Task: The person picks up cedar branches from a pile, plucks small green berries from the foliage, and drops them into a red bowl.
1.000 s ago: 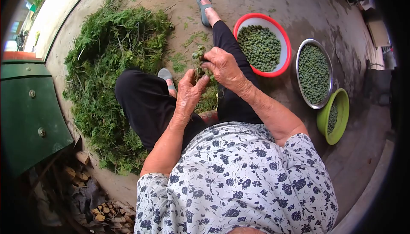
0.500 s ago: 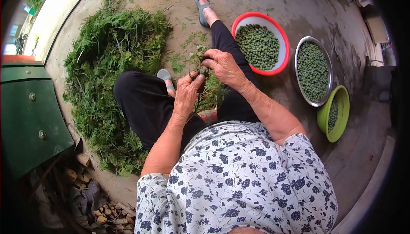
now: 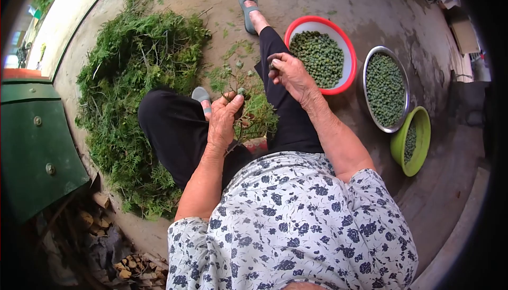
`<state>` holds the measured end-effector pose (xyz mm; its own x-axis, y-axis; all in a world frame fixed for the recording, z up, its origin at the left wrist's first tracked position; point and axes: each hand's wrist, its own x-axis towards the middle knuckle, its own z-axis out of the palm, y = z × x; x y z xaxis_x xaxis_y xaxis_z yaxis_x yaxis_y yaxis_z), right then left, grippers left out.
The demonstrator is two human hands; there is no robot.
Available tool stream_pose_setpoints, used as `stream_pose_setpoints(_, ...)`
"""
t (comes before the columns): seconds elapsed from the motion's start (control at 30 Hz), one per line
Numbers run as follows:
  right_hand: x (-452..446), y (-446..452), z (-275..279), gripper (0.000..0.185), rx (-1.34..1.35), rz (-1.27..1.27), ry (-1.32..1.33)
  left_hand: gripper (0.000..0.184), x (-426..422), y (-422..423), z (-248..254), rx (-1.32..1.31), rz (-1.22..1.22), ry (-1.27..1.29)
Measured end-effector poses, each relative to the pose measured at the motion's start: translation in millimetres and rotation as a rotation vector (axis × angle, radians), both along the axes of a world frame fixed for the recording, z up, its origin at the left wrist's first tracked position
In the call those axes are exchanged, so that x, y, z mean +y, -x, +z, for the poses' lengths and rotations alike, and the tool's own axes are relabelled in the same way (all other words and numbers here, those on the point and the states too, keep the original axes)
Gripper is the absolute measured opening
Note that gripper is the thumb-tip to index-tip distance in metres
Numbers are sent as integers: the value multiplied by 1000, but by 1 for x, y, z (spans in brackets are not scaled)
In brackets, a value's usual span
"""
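Between my knees, my left hand is closed on a leafy green sprig with small round green cones at its tip. My right hand is apart from the sprig, over my thigh and beside the red-rimmed white basin. Its fingers are bent together; whatever they may hold is too small to make out. That basin holds many green cones. To its right stand a steel bowl full of cones and a tilted lime-green bowl with fewer.
A large heap of green branches lies on the concrete floor at the left. A dark green panel stands at the far left, above pieces of firewood. Grey shoes are on my feet, and leaf scraps lie around them.
My right hand has moved off the sprig, to the right towards the red-rimmed basin. My left hand has kept its hold, a little lower and further left.
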<state>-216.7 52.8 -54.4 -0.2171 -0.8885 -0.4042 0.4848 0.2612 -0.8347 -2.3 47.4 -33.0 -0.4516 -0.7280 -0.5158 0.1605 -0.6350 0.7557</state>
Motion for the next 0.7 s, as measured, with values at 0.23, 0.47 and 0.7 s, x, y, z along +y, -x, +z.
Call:
stream_pose_setpoints(0.23,9,-32,2,28,-246,144,-150,20,5,3,-2,-80,-49,130)
stream_pose_setpoints(0.47,7,-37,4,19,47,174,-112,18,6,3,-3,-119,-107,157)
stream_pose_setpoints(0.7,0,-34,-17,18,-128,-99,-189,20,7,7,8,-188,-149,135)
